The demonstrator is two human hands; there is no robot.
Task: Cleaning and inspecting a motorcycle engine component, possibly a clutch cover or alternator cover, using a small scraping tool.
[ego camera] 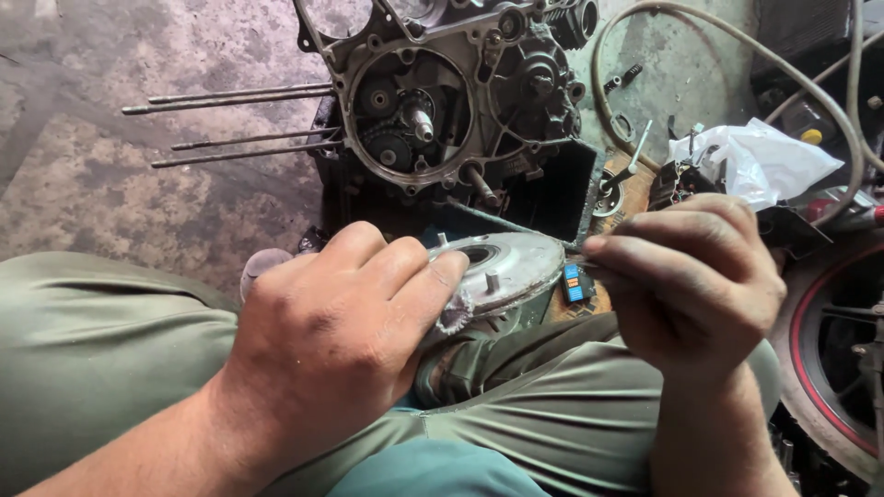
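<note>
My left hand [336,317] grips a round grey metal disc [511,267] by its near edge, holding it over my knee; the disc has a centre hole and short studs. My right hand [691,276] is closed with its fingertips pinched at the disc's right rim. A small blue object [576,283] shows just below those fingertips; whether the hand holds it or a thin tool I cannot tell. An open motorcycle engine case [433,101] with gears and a shaft stands on the floor beyond the disc, apart from both hands.
Long steel studs [230,97] stick out left from the engine case. A hose [737,46] loops at the upper right beside a white plastic bag [764,161]. A wheel with a red rim [829,350] is at the right. My green trouser legs [101,350] fill the foreground.
</note>
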